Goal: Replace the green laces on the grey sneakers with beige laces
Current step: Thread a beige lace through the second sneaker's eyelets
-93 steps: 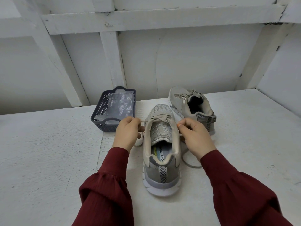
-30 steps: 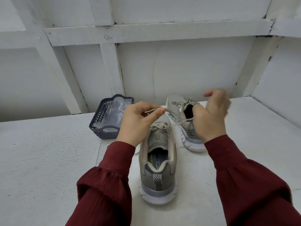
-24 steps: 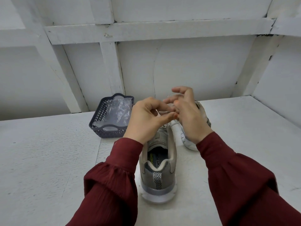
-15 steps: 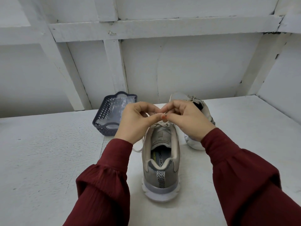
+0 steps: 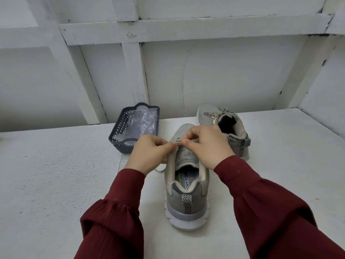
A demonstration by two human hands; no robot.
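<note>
- Left hand [image 5: 149, 152]: fingers curled, thumb and forefinger pinching the beige flat fabric lace [image 5: 178, 142] at the throat of the near shoe.
- Right hand [image 5: 207, 144]: likewise curled, its fingertips nipping the same lace. The two sets of fingertips almost meet.
- Grey mesh sneaker with a white sole [image 5: 186, 193]: stands upright on the white painted table [image 5: 56, 174] directly beneath and between both hands, heel toward the wearer. Its tongue shows just below the right hand's fingers.
- A slack run of the lace lies on the table just under the left wrist, beside the shoe's flank.
- Second grey mesh sneaker [image 5: 231, 128]: beyond the right hand, partly hidden by it. It appears already threaded in a pale lace, and no green lace is in view.
- Dark blue perforated plastic basket [image 5: 119, 135]: beyond the left hand, holding a crumpled clear plastic bag [image 5: 140, 122].
- Step in hand, as judged: knotting or tightening at the top eyelets, so the task looks close to finished.
- Handling: the lace is light, limp and probably somewhat slick. It carries no push, only pull, so it is best taken close to the crossing, where a short length stays under control.
- The sneaker is light with a soft upper and may slide or tip under an uneven tug. Equal, opposed pulls should keep it seated.
- Risk: a loosened pinch would let the half-made knot slacken.
</note>
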